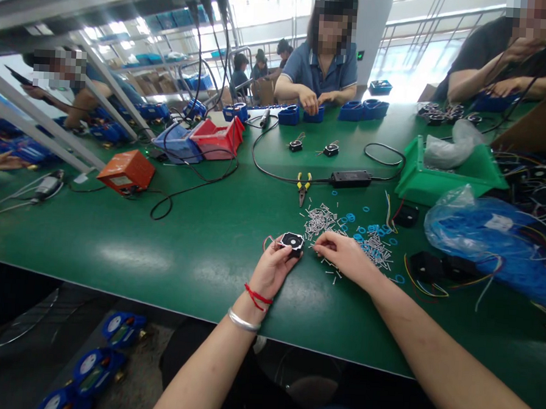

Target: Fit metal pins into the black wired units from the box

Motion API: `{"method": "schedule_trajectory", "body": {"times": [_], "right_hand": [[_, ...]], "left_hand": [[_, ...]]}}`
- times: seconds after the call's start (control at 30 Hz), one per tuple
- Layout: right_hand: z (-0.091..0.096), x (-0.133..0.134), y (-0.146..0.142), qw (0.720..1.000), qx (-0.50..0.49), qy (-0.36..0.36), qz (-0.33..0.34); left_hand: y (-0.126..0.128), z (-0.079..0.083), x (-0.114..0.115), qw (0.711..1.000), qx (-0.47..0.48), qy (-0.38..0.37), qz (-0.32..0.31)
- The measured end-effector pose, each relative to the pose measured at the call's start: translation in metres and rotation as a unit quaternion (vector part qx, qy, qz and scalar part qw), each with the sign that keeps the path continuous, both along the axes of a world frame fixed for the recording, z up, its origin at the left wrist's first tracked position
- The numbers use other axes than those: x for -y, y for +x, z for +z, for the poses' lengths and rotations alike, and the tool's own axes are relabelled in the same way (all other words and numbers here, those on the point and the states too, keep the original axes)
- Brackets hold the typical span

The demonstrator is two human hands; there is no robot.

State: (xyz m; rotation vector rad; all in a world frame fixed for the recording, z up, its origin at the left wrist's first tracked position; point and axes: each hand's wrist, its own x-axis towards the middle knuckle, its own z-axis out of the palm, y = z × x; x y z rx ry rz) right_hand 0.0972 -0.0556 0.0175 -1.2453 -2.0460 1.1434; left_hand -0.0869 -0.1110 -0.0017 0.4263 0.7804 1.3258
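Note:
My left hand point(276, 267) is closed around a small black square module point(293, 242) with a white-edged top, a round centre and thin wires at its left side. Just right of it, my right hand point(343, 255) is pinched low over the table, beside a loose pile of small screws point(321, 220). Whatever its fingertips hold is too small to make out. More screws lie under and behind that hand, mixed with blue rubber rings point(359, 238). Beyond the pile lie pliers point(303, 189) with yellow-and-black handles.
A green bin point(452, 183) and a blue plastic bag point(495, 240) stand right, near wired black parts point(428, 266). Two modules point(331, 148) lie farther back. An orange box point(127, 171), a red bin point(219, 139) and cables are left. A co-worker point(326, 67) handles blue housings opposite.

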Motion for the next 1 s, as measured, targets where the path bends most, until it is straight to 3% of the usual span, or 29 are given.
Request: {"method": "schedule_trajectory", "body": {"times": [0.13, 0.4, 0.77, 1.0], "right_hand": [[0.006, 0.009, -0.01, 0.972, -0.166, -0.163, 0.034], [-0.006, 0.011, -0.016, 0.938, -0.219, -0.267, 0.026], [-0.001, 0.011, -0.016, 0.962, -0.144, -0.232, 0.014], [0.0, 0.008, -0.013, 0.998, 0.011, -0.049, 0.028]], "left_hand": [[0.0, 0.0, 0.001, 1.0, -0.012, 0.014, -0.003], [0.001, -0.001, 0.001, 1.0, -0.006, 0.028, 0.0], [0.005, -0.001, 0.003, 0.998, -0.037, 0.047, 0.002], [0.006, 0.001, 0.003, 0.999, -0.032, 0.04, 0.002]]}}
